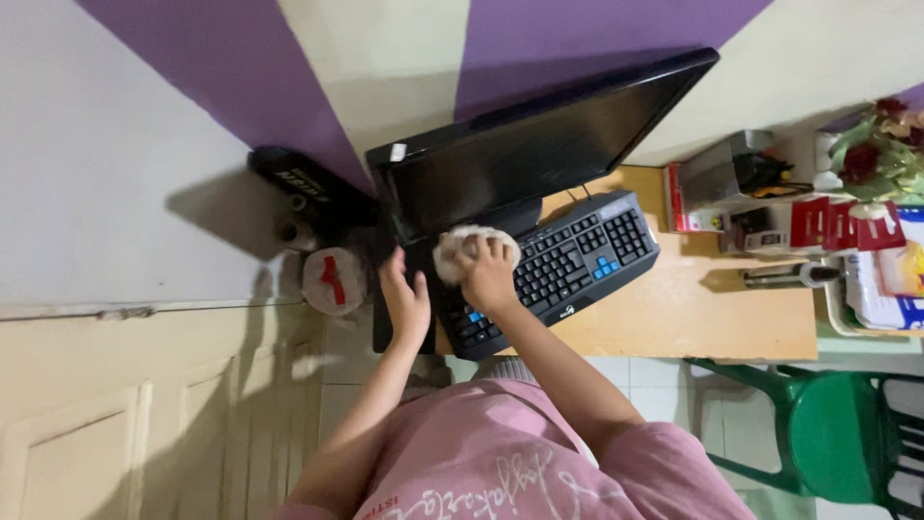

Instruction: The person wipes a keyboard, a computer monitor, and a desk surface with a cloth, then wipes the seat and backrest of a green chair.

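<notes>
My right hand (489, 273) grips a crumpled white cloth (460, 246) and presses it at the foot of a black monitor (525, 149), above the left end of a black keyboard (563, 270) with a few blue keys. My left hand (404, 299) rests with fingers apart on the dark left edge of the desk beside the keyboard, below the monitor's left corner. It holds nothing. My pink sleeves and shirt fill the bottom of the view.
The wooden desk (693, 313) carries boxes, red packages (808, 223), a dark cylinder (784, 276) and flowers (881, 144) at right. A green plastic chair (833, 433) stands at lower right. A black speaker (298, 188) and a round white object (332, 279) sit left of the monitor.
</notes>
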